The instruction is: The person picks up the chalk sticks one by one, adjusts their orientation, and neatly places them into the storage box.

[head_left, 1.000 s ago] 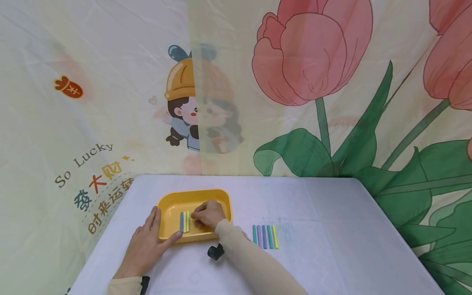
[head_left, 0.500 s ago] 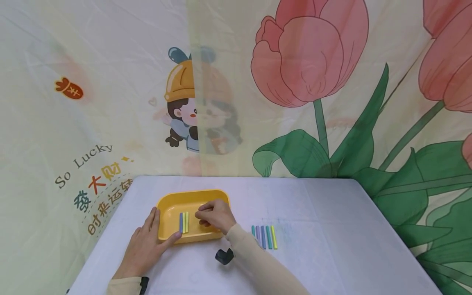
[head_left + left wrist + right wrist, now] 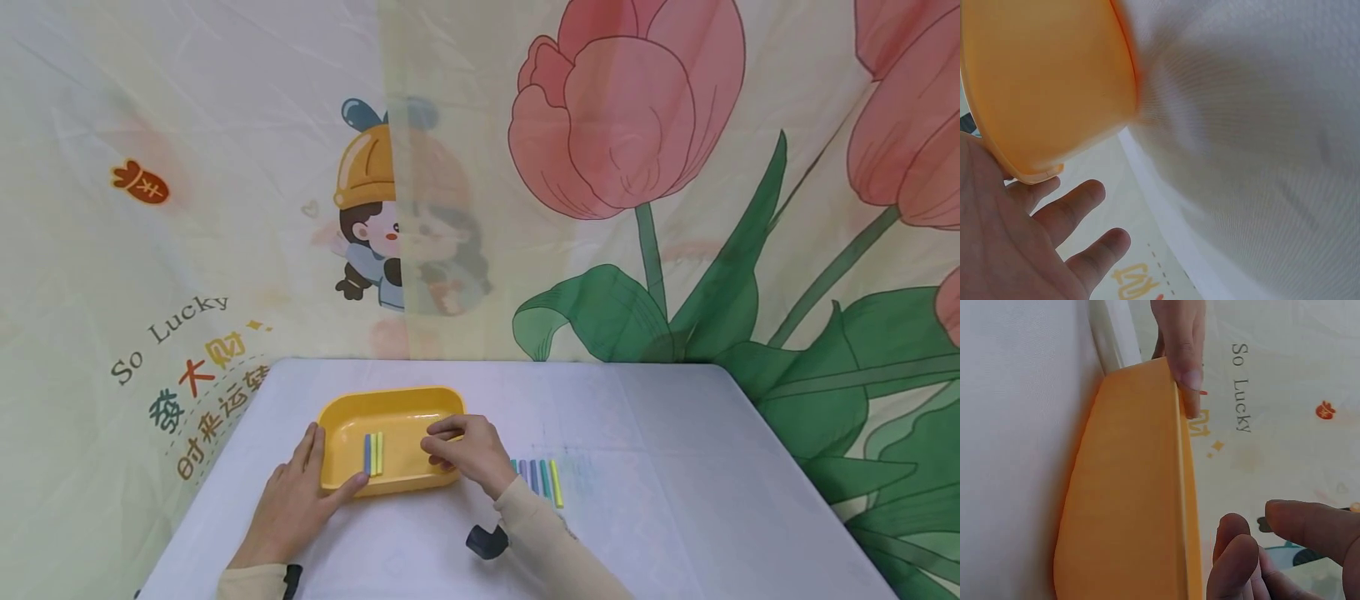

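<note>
A yellow tray [image 3: 392, 392] lies on the white table, with a blue and a yellow-green chalk stick [image 3: 373, 452] side by side inside it. My left hand [image 3: 296, 500] rests flat against the tray's left front corner, fingers straight and thumb on the front rim. In the left wrist view the left hand [image 3: 1029, 244] sits under the tray's outer wall [image 3: 1047, 81]. My right hand [image 3: 465, 450] hovers over the tray's right edge with loosely curled fingers and holds nothing. The right wrist view shows those fingers [image 3: 1254, 562] beside the tray wall [image 3: 1135, 487].
A row of several coloured chalk sticks [image 3: 542, 479] lies on the table [image 3: 675, 467] just right of my right hand, partly hidden by the wrist. A black wrist camera [image 3: 486, 542] hangs under the right forearm. A printed cloth backdrop [image 3: 630, 167] rises behind the table.
My right hand has drawn out of the tray's middle and moved right to its right edge, nearer the row of sticks. The left hand and the tray stay put.
</note>
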Tool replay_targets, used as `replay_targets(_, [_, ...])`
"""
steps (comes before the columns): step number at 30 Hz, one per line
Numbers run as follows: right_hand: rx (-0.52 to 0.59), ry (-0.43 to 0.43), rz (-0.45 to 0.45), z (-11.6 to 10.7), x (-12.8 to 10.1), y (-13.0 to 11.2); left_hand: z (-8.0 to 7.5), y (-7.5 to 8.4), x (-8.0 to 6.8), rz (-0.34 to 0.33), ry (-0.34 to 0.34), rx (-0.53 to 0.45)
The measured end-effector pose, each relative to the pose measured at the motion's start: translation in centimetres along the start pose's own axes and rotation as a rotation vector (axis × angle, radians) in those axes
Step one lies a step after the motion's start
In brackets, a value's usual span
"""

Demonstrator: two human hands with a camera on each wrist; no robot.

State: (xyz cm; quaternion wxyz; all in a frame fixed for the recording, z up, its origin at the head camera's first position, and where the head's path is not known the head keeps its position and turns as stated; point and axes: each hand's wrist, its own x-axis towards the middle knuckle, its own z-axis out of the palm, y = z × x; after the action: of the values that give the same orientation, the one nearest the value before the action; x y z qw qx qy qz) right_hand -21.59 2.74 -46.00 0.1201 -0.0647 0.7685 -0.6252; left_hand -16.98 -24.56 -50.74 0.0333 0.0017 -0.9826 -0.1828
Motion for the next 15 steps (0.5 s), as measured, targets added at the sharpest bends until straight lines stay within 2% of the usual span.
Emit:
replay_targets(6, [-0.008,0.045,0.008,-2.6,-1.3,0.4,-0.2,0.0,0.0,0.007,-0.003,-0.002])
replay_targets(15, [-0.125,0.156,0.050,-7.3,-3.0,2.6,-0.2,0.2,-0.1,0.007,-0.004,0.000])
